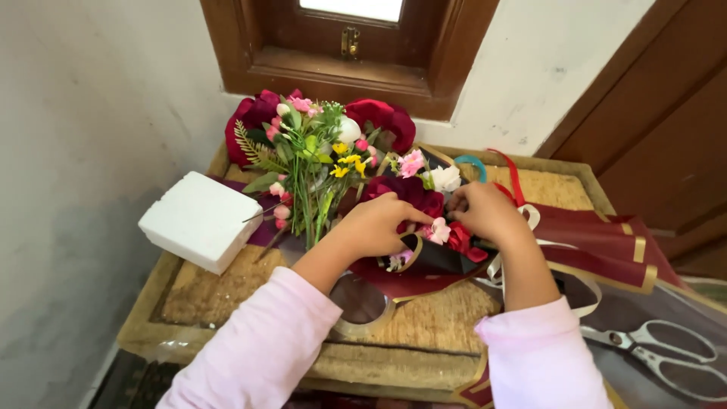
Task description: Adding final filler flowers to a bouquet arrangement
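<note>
My left hand (376,225) rests on a small bundle of artificial flowers (447,235) wrapped in dark paper with a gold edge (432,257), fingers curled over a dark red bloom (409,191). My right hand (485,210) grips the same bundle from the right, fingers pinched near a white flower (445,179). Both arms wear pale pink sleeves. A larger bunch of red, pink, yellow and green artificial flowers (314,144) lies just beyond, to the left.
A white foam block (201,220) sits at the left of the low woven-topped table (432,318). A roll of clear tape (363,307) lies near my left forearm. White-handled scissors (659,352) lie at right on dark red wrapping sheets (598,242). Ribbons trail behind.
</note>
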